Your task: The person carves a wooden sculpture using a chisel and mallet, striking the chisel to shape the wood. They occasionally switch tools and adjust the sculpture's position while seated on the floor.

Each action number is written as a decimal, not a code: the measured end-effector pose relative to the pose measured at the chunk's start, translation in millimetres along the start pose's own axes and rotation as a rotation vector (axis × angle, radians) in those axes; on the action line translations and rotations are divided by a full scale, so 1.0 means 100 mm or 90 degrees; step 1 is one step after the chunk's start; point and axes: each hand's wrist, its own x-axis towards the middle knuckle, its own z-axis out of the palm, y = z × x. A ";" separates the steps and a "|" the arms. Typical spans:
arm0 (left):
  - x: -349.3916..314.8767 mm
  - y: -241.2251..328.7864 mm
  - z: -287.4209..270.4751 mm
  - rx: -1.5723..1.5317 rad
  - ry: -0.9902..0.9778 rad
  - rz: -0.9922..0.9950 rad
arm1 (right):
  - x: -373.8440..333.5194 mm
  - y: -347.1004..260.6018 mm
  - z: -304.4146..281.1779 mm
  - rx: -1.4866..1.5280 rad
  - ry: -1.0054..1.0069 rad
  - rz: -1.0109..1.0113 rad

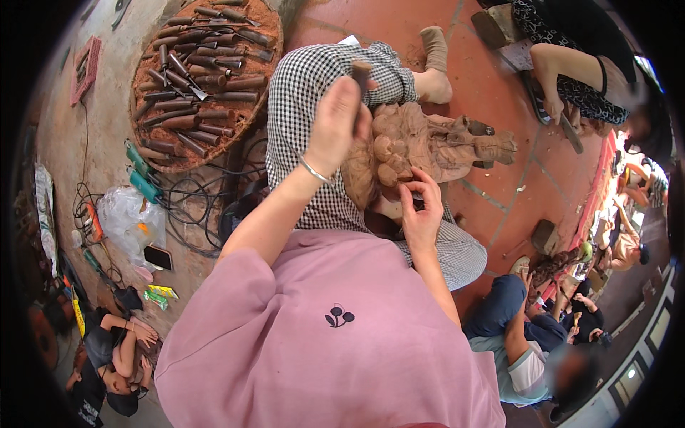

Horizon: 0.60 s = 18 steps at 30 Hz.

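A brown wood carving (428, 143) with rounded lumps and deep folds lies across my lap, between my knees. My left hand (341, 121), a bracelet at its wrist, is raised over the carving's left end. Its fingers wrap round a wooden-handled tool (362, 71); the working end is hidden. My right hand (422, 207) is at the near edge of the carving, thumb and fingers curled together against the wood. Whatever it may pinch is too small or too hidden to make out.
A round basket (135, 118) of wood dust and many chisels (207, 85) stands at the far left. Nearer are black cables (193, 207), a plastic bag (128, 221) and a phone (158, 257). Other people sit at the right and lower left. Wood blocks lie on the tiled floor (492, 192).
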 end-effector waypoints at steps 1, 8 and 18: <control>-0.08 0.00 0.10 0.036 -0.012 -0.021 | -0.03 0.03 -0.01 0.023 -0.002 0.030; -0.65 -0.41 0.90 0.320 -0.430 0.242 | -0.03 0.06 -0.07 0.149 -0.054 0.161; -0.85 -0.49 0.91 0.448 -0.491 0.316 | -0.71 1.05 -0.67 -0.235 0.119 0.329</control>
